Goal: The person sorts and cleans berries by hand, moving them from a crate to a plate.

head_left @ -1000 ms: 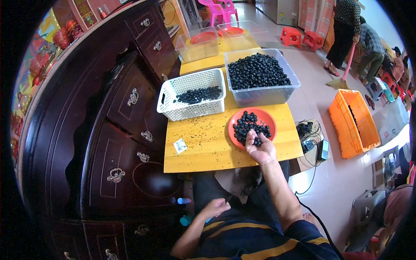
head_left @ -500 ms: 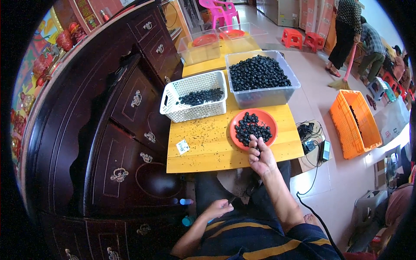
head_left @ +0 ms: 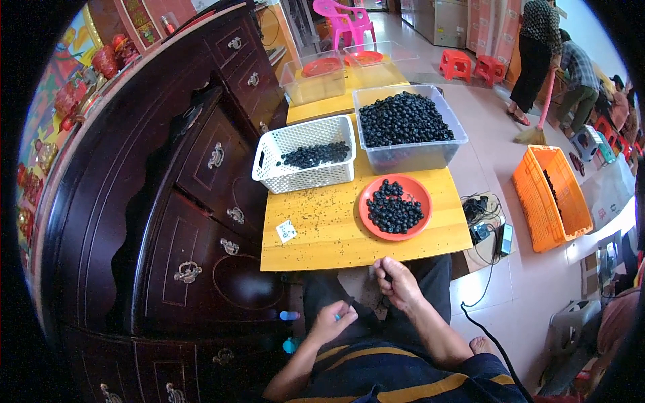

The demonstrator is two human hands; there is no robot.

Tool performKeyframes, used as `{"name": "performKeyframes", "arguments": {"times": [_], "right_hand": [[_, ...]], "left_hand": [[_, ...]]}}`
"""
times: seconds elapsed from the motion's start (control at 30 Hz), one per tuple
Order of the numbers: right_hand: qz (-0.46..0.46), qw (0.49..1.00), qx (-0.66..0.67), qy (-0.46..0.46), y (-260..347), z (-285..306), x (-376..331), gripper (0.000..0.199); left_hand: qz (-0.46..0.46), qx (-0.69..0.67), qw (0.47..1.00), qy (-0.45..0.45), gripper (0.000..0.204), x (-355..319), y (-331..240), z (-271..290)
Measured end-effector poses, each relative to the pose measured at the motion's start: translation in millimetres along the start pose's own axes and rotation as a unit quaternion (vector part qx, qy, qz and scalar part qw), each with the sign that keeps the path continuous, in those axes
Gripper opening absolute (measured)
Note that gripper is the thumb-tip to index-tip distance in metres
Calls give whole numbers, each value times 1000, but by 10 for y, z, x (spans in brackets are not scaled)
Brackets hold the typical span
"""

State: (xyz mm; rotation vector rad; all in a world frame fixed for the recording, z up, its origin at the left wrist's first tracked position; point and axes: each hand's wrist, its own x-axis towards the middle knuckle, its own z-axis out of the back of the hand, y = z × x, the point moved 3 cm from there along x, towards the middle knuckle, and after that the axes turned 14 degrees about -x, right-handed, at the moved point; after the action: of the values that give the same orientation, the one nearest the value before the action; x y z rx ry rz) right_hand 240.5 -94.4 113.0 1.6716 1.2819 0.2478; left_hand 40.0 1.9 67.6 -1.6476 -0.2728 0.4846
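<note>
Both hands low over your lap, just off the near edge of the yellow surface (head_left: 322,235).

Your right hand (head_left: 398,283) is curled narrow, fingertips pinched together; what they pinch is too small to tell. Your left hand (head_left: 332,321) is loosely closed around a small blue item, only partly visible. Nearest on the surface: a red plate (head_left: 416,190) of dark round berries (head_left: 393,208), beyond your right hand, apart from it. A small white square label (head_left: 287,231) lies left of the plate, near the edge. Farther off, a white slotted basket (head_left: 302,176) holds a thin layer of berries; beside it a clear tub (head_left: 411,156) is heaped full. An orange crate (head_left: 547,198) sits on the floor to your right.
</note>
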Motion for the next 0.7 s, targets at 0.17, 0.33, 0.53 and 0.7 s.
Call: {"name": "performKeyframes", "arguments": {"times": [0.17, 0.33, 0.53, 0.7], "right_hand": [[-68, 985, -123, 100, -368, 79, -127, 29], [-44, 955, -204, 212, -458, -64, -234, 42], [-94, 938, -181, 282, -510, -106, -291, 54], [-46, 918, -209, 333, -420, -131, -234, 57]], "left_hand": [[-108, 59, 988, -97, 15, 86, -539, -55], [-116, 86, 983, -112, 17, 90, -595, -120], [-101, 84, 990, -48, 22, 67, -556, -156], [-89, 31, 994, -58, 14, 82, -572, -235]]}}
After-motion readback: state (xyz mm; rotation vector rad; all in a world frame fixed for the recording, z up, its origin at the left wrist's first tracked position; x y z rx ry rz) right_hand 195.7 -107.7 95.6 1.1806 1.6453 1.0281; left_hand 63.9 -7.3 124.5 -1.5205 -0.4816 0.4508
